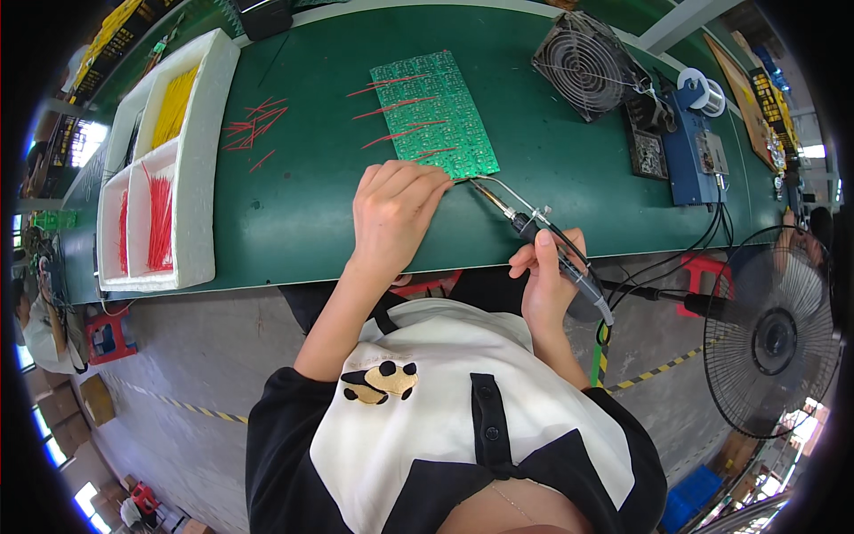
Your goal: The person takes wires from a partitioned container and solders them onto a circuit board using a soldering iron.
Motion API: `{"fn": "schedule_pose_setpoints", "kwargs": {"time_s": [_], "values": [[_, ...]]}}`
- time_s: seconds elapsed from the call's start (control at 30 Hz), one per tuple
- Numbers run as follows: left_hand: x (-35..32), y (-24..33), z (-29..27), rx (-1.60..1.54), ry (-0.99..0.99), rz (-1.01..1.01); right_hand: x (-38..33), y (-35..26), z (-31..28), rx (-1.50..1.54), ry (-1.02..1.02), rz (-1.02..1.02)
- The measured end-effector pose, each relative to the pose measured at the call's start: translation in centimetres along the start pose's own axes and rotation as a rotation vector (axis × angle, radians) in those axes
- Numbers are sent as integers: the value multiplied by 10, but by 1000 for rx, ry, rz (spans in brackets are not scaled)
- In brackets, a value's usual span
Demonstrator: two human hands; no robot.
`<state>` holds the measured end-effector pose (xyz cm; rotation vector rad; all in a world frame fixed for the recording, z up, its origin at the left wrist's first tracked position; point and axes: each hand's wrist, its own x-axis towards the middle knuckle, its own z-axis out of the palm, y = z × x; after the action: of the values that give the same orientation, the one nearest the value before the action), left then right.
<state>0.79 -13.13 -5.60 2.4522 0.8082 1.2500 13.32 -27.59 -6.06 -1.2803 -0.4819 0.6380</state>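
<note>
At the left end of the green desk a white foam tray lies along the edge, its compartments holding yellow wires toward the far end and red wires toward the near end. Just right of the tray, a loose scatter of red wires lies on the bare mat, with open green surface running from there down to the near edge. The left hand rests palm down near the middle of the near edge, fingers curled close together and pressed at the near corner of a green circuit board; whether it pinches a wire cannot be told. The board lies flat toward the far edge, tilted slightly, with several red wire leads sticking out across its left side. The right hand sits just off the near edge, closed around the dark handle of a soldering iron, whose tip points left and meets the board's near corner beside the left fingertips. Black cables trail from the handle toward the right end. At the far right corner stand a small mesh fan, a blue soldering station and a solder spool. Beyond the right edge stands a floor fan.
</note>
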Motion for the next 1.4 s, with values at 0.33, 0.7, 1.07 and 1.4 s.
{"fn": "schedule_pose_setpoints", "kwargs": {"time_s": [0.33,0.7,1.07,1.4], "values": [[0,0,0,6,-7,2,1,0,-1,80,30,8],[-2,0,2,15,-4,16,-1,1,-1,0,20,-10],[-2,0,1,28,-10,15,1,-2,0,89,27,-3],[-3,-2,0,-18,11,13,13,-10,-12,119,112,-101]]}}
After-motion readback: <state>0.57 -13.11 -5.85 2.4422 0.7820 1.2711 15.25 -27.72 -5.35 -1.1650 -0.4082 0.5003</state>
